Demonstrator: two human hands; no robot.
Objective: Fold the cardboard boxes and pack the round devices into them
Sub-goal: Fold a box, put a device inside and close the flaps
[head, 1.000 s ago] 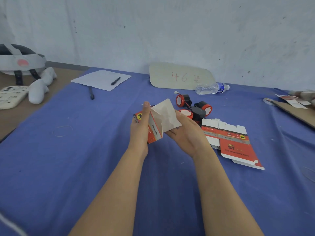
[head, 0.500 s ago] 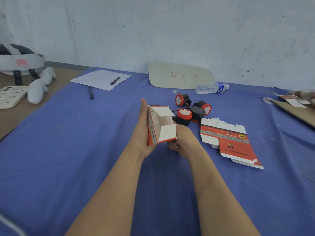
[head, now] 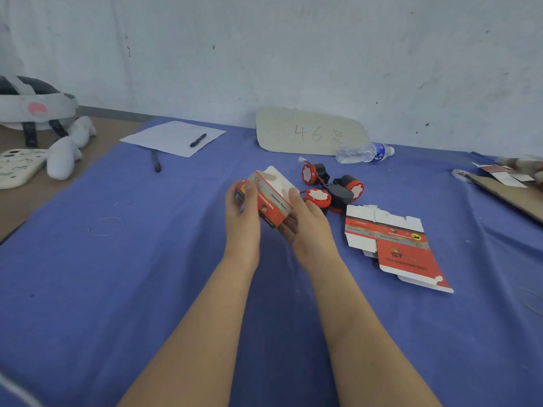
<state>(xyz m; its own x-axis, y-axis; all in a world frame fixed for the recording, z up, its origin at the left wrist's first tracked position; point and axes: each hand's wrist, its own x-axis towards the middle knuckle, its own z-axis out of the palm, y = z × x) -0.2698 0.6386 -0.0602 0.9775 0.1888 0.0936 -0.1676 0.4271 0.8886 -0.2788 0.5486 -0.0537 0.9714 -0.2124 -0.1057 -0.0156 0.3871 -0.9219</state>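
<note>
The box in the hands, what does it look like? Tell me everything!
The box is a small cardboard carton, red and grey outside with white lettering, and plain white on the flaps at its far upper end. It is folded up into shape and held tilted above the blue cloth. The left hand grips its left side and the right hand grips its right side, thumb on top. Only the hands touch it.
</note>
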